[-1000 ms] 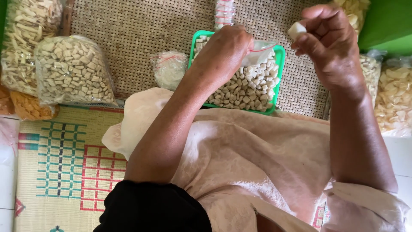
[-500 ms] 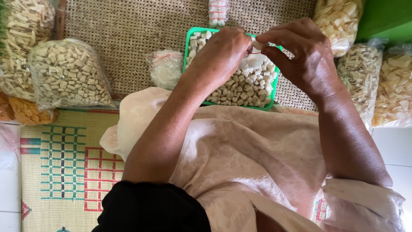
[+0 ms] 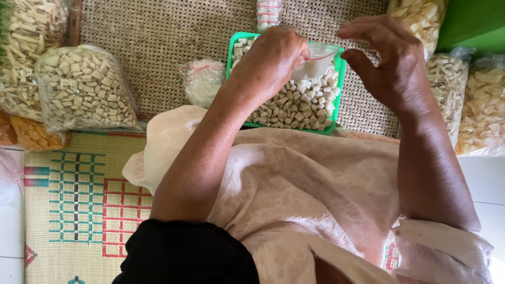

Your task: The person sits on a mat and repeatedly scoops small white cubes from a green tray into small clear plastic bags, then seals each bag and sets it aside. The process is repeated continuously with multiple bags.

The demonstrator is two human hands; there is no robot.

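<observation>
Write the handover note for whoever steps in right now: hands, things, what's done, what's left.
Left hand: closed on a small clear plastic bag, held above the green tray.
Right hand: open, fingers curled beside the bag's mouth, not gripping it.
Tray holds pale cut cracker pieces.
Done: one small filled bag lies left of the tray.
Left: the held bag looks unfilled.

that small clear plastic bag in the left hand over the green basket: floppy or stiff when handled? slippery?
Likely floppy: the small clear bag sags and creases where the left hand pinches it. Probably very light, since it looks nearly empty above the green basket of pale cubes. The glossy film may be slippery. The right hand hovers beside its mouth with curled fingers.
</observation>
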